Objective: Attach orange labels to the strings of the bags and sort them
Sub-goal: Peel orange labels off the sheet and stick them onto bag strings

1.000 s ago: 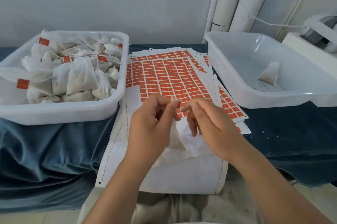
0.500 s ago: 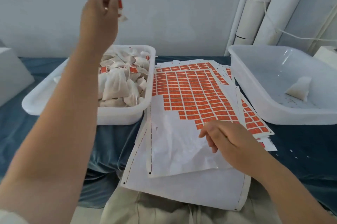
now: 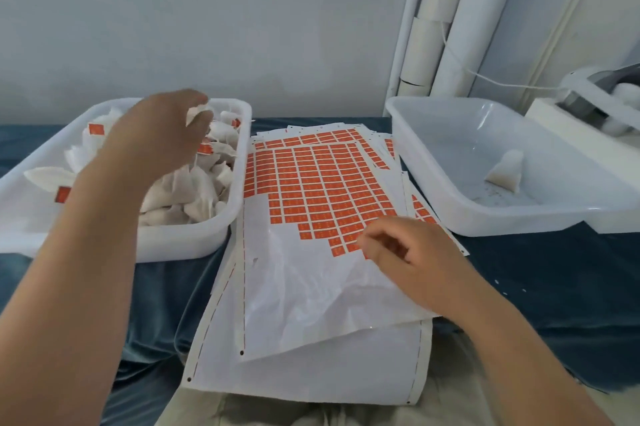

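From my head view, the sheet of small orange rectangular labels (image 3: 311, 190) runs lengthwise away from me. My right hand (image 3: 412, 252) rests at the sheet's near right edge, fingers curled, seemingly pinching at a label, though I can't tell if it holds one. My left hand (image 3: 162, 134) is left of the sheet, over the white plastic tub of labelled white fabric bags (image 3: 194, 183), fingers loosely spread, gripping nothing. The one unlabelled bag (image 3: 505, 171) lies in the clear plastic tub (image 3: 433, 162) right of the sheet, nearer my right hand.
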`<state>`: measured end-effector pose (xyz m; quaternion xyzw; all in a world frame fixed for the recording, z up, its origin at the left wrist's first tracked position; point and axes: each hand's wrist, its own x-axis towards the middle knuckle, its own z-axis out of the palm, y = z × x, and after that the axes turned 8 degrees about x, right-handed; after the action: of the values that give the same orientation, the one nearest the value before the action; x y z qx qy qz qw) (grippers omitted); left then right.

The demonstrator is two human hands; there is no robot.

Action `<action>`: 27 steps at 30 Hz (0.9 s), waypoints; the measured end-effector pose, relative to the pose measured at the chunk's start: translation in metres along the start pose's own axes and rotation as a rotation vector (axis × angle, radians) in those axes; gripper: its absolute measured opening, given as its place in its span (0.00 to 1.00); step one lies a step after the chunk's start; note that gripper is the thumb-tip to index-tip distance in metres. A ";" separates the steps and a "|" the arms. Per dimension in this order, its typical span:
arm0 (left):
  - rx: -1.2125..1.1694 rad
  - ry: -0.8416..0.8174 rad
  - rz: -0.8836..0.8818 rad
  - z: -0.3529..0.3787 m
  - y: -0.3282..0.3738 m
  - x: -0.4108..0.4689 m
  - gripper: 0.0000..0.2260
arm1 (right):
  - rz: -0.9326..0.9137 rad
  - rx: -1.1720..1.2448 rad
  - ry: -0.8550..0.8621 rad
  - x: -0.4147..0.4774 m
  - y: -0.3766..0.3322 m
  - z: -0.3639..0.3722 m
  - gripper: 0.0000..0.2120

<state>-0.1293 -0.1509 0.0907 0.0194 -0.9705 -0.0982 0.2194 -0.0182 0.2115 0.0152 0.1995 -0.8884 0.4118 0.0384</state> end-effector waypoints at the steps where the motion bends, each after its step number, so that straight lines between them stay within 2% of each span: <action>1: -0.071 0.066 0.046 -0.005 0.016 -0.013 0.14 | 0.027 0.024 0.050 0.002 0.000 -0.009 0.14; 3: -0.231 0.139 0.124 -0.010 0.048 -0.041 0.09 | 0.059 0.058 0.224 0.009 0.005 -0.031 0.09; 6: -0.403 0.074 0.186 -0.006 0.092 -0.084 0.10 | 0.144 0.082 0.492 0.032 0.031 -0.076 0.08; 8: -0.481 0.008 0.195 0.006 0.111 -0.105 0.13 | 0.310 0.119 0.506 0.057 0.057 -0.112 0.11; 12: -0.625 -0.144 0.125 0.047 0.131 -0.129 0.16 | 0.639 0.202 0.415 0.114 0.109 -0.175 0.16; 15: -0.664 -0.226 0.070 0.073 0.137 -0.139 0.16 | 0.830 0.261 0.458 0.129 0.147 -0.191 0.23; 17: -0.661 -0.247 0.062 0.084 0.137 -0.140 0.16 | 0.923 0.272 0.475 0.128 0.174 -0.196 0.23; 22: -0.688 -0.240 0.040 0.096 0.133 -0.142 0.15 | 0.968 0.568 0.560 0.128 0.205 -0.198 0.26; 25: -0.703 -0.235 -0.001 0.098 0.130 -0.142 0.15 | 0.903 0.664 0.606 0.130 0.197 -0.203 0.25; 27: -0.735 -0.222 -0.021 0.097 0.130 -0.143 0.15 | 0.817 0.650 0.623 0.131 0.182 -0.206 0.21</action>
<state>-0.0413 0.0052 -0.0299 -0.0616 -0.8881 -0.4435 0.1041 -0.2281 0.4290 0.0510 -0.2859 -0.6689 0.6823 0.0727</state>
